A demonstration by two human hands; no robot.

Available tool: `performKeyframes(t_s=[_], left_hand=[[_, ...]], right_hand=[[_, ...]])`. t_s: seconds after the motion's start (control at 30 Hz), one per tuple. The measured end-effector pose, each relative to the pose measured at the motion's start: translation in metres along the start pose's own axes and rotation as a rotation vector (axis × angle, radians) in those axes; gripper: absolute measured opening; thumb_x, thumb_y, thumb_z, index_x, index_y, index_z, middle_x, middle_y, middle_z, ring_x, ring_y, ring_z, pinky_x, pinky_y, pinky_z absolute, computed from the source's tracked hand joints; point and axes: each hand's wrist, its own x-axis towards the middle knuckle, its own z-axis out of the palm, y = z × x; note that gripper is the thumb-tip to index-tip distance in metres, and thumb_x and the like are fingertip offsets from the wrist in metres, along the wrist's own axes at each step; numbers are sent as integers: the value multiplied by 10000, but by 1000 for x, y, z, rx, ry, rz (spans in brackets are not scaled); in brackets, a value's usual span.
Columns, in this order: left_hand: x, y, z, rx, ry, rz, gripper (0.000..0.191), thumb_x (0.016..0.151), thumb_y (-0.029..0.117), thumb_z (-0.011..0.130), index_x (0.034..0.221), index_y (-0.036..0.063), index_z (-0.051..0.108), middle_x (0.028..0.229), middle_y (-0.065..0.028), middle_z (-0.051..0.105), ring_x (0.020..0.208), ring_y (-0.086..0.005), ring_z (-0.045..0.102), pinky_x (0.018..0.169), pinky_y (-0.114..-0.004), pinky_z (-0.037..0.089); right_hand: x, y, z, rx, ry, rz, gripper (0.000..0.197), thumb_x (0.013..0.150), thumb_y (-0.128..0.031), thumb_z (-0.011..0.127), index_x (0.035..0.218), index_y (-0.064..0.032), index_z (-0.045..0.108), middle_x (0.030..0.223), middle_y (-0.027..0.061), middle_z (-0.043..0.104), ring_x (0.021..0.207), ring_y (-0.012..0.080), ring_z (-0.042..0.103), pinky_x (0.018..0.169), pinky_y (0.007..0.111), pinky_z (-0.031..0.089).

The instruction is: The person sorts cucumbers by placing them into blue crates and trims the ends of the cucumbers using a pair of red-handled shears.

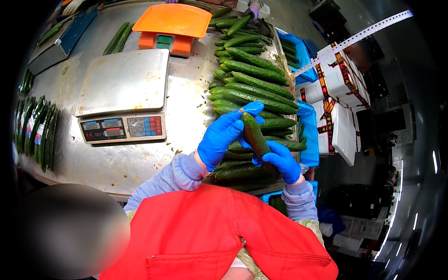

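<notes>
Both my hands wear blue gloves and hold one dark green cucumber (254, 134) above a pile. My left hand (225, 134) is at its upper end, with fingers bent by the tip; how firmly they press is partly hidden. My right hand (282, 161) is closed around the lower end. Beneath and beyond them, many cucumbers (259, 71) lie side by side along the right part of the metal table (190, 122). To the left stands a digital scale (122, 84) with a bare, stained steel plate.
An orange scale (171, 21) stands beyond, beside two cucumbers (119, 38). Wrapped cucumbers (36, 133) lie at the far left. Blue-lined containers (308, 134) and white foam boxes (336, 80) stand right of the table. Another person's purple-gloved hand (254, 11) is at the pile's far end.
</notes>
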Motion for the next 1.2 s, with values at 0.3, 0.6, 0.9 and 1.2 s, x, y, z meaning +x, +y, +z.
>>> performKeyframes(t_s=[0.3, 0.6, 0.9, 1.2], left_hand=[[-1, 6, -22, 2, -104, -245, 380, 930, 378, 482, 1035, 62, 665, 1059, -52, 663, 912, -134, 627, 623, -216, 480], [-1, -15, -13, -346, -143, -163, 513, 916, 387, 522, 1224, -22, 562, 1177, -141, 610, 1059, -219, 580, 923, -331, 442], [-9, -12, -13, -223, -291, -171, 783, 801, 391, 686, 1384, -28, 373, 1357, -157, 474, 1275, -247, 436, 1091, -366, 295], [-15, -9, -8, -200, -293, -177, 737, 804, 368, 692, 1365, -20, 411, 1389, -152, 445, 1308, -254, 397, 1108, -371, 266]], right_hand=[[-6, 15, 2, -167, 30, -61, 396, 840, -206, 668, 1143, 29, 569, 970, 88, 632, 881, 163, 617, 798, 295, 487], [-12, 34, 2, -342, 201, -177, 467, 806, -134, 690, 1217, 24, 533, 1049, 88, 604, 905, 162, 612, 822, 296, 485], [-10, 29, 9, -754, 477, -516, 559, 641, -57, 765, 1175, -54, 601, 967, 113, 619, 865, 260, 592, 777, 339, 469], [-10, 26, 8, -1169, 759, -702, 665, 558, 11, 681, 1203, -136, 608, 908, 96, 572, 822, 285, 548, 743, 376, 448]])
